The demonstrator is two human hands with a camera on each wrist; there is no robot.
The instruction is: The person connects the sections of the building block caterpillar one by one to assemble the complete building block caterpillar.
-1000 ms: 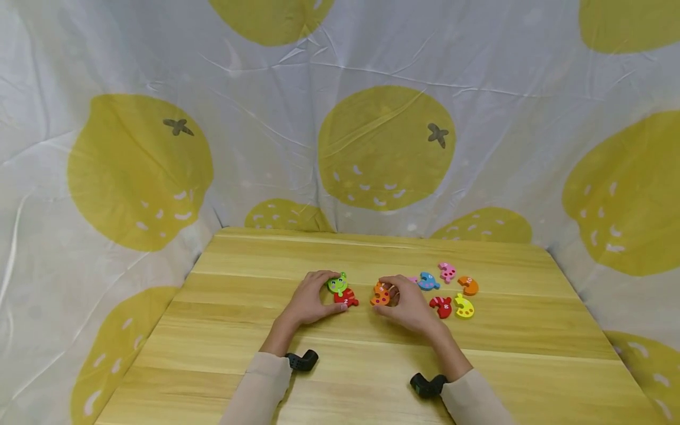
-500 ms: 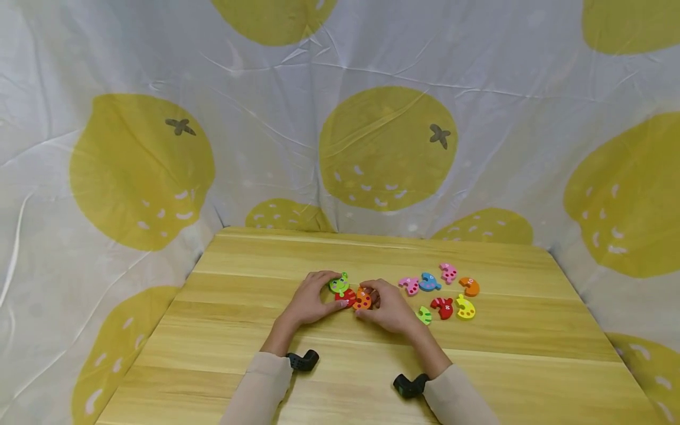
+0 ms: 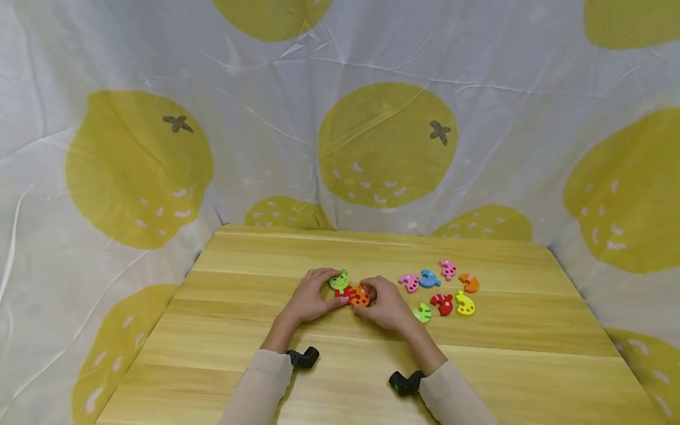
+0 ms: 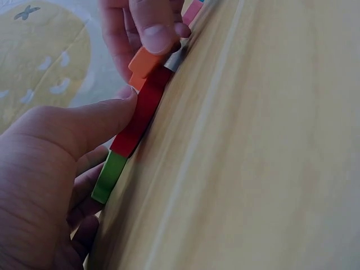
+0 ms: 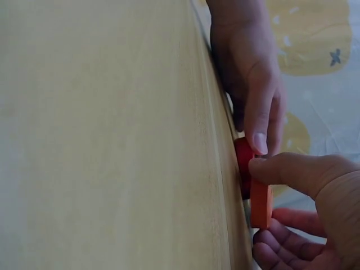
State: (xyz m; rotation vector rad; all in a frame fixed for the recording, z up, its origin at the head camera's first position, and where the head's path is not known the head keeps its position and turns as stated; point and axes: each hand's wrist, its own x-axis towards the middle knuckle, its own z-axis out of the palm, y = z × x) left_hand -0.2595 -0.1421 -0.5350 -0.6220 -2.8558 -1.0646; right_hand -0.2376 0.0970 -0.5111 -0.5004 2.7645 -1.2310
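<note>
Overlapping the edge of the red piece (image 3: 345,293), the orange piece (image 3: 361,297) is being pinched between the thumb and bent fingers of the right hand (image 3: 386,302). Curving its thumb and fingers, the left hand (image 3: 312,298) is holding the red piece and green face (image 3: 339,281) on the table (image 3: 265,260); loose pieces (image 3: 443,306) are lying rightward.

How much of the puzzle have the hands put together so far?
Done: the green face and striped red piece look joined, held by the left hand.
In hand: the right hand pinches the spotted orange piece, which sits a bit raised over the red one, so it doesn't look pressed in yet.
To go: seven loose pieces lie off to the right.
</note>
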